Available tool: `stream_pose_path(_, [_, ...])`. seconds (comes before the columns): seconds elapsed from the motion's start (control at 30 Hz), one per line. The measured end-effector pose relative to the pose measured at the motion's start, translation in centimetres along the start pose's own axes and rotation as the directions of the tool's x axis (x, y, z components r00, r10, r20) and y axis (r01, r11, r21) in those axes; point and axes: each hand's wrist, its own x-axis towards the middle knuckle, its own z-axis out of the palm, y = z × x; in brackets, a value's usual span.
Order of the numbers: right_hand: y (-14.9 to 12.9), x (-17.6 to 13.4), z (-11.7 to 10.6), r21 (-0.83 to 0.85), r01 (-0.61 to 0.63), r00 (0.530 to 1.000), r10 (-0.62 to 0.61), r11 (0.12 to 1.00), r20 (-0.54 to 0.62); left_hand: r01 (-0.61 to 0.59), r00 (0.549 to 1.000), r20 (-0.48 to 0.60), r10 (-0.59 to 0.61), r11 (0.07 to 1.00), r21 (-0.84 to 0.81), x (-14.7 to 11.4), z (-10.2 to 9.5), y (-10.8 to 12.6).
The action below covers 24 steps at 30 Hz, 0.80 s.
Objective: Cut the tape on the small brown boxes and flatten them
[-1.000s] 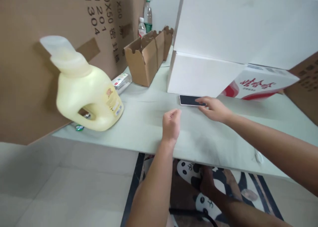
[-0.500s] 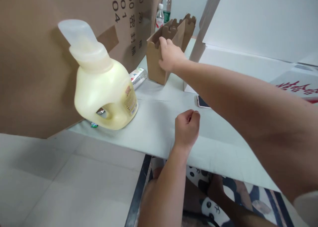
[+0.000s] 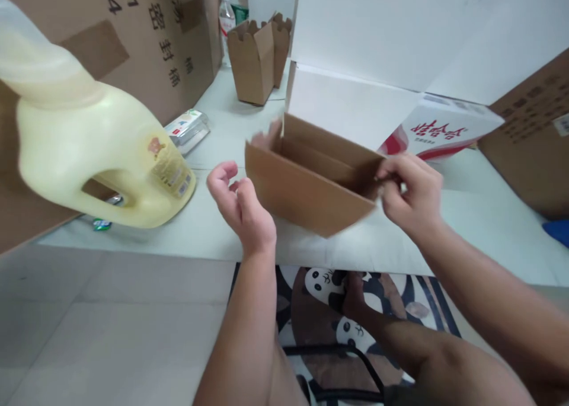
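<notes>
- Open-topped cardboard box (image 3: 302, 195): located mid-view over the near part of the counter (image 3: 480, 210), tilted, opening upward, edges blurred. Contact between base and counter cannot be determined. Clock positions below are taken from this box, as seen in the view.
- Right hand (image 3: 412, 189): at 3 o'clock. Grip closed on the box's right-hand end, thumb and fingers pinching the upper edge.
- Left hand (image 3: 244, 213): at 8 o'clock, just beside the box's left-hand end. Grip loose, fingers part-curled, thumb apart; nothing seen within it. Contact with the box cannot be determined.
- Pale yellow jug (image 3: 115, 136): at 9 o'clock, handle loop and label visible, translucent cap cut by the view's edge.
- Clear plastic package (image 3: 189, 130): at 10 o'clock, lying flat beyond the jug.
- Scalloped cardboard cartons (image 3: 252, 65): two, upright, at 11 o'clock; plastic bottles (image 3: 226, 21) stand behind them.
- White box (image 3: 347, 101): at 1 o'clock, near.
- White carton with red lettering (image 3: 444, 133): at 2 o'clock, near the right hand.
- Panda-patterned mat (image 3: 317, 281): at 6 o'clock, on the floor below the counter's edge.
</notes>
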Motion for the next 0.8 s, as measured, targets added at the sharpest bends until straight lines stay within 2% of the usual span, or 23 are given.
stream_pose_path(0.03, [0.3,-2.4,-1.7,0.021,-0.012,0.999,0.013,1.0,-0.05,-0.003,0.994,0.106,0.007,1.0,-0.031,-0.3,0.3,0.0])
stream_pose_path(0.07, [0.7,-4.7,-2.9,0.063,-0.034,0.994,0.04,0.997,-0.099,0.001,0.969,0.246,0.018,0.997,-0.074,-0.8,0.8,0.1])
stream_pose_path(0.1, [1.1,-6.9,-3.9,0.111,-0.07,0.984,0.087,0.991,-0.154,0.014,0.92,0.391,0.035,0.992,-0.122,-1.4,1.4,0.3])
stream_pose_path(0.13, [1.5,-8.9,-4.4,0.175,-0.121,0.965,0.158,0.977,-0.211,0.04,0.852,0.521,0.054,0.985,-0.168,-2.1,2.1,0.5])
stream_pose_path(0.17, [1.9,-10.7,-4.6,0.238,-0.19,0.928,0.254,0.952,-0.272,0.073,0.779,0.623,0.07,0.977,-0.202,-2.9,3.0,0.7])
stream_pose_path(0.2, [2.4,-12.2,-4.6,0.288,-0.239,0.889,0.329,0.927,-0.32,0.106,0.718,0.691,0.079,0.969,-0.221,-3.8,3.8,0.9])
stream_pose_path(0.23, [2.8,-13.4,-4.5,0.324,-0.278,0.857,0.386,0.904,-0.341,0.135,0.682,0.727,0.079,0.964,-0.231,-4.7,4.7,1.0])
stream_pose_path(0.27, [3.1,-14.3,-4.3,0.343,-0.304,0.842,0.419,0.889,-0.341,0.157,0.671,0.738,0.07,0.96,-0.233,-5.5,5.5,1.1])
stream_pose_path(0.4, [4.3,-16.0,-4.4,0.255,-0.327,0.889,0.388,0.91,-0.243,0.186,0.705,0.709,0.013,0.961,-0.203,-8.1,8.3,0.5])
stream_pose_path(0.57, [4.8,-17.1,-5.3,0.205,-0.221,0.938,0.266,0.953,-0.224,0.169,0.747,0.665,-0.003,0.968,-0.186,-9.4,10.6,-0.5])
stream_pose_path(0.8, [4.0,-17.2,-4.9,0.234,-0.262,0.896,0.326,0.936,-0.302,0.1,0.806,0.592,0.016,0.982,-0.162,-10.2,11.7,-0.1])
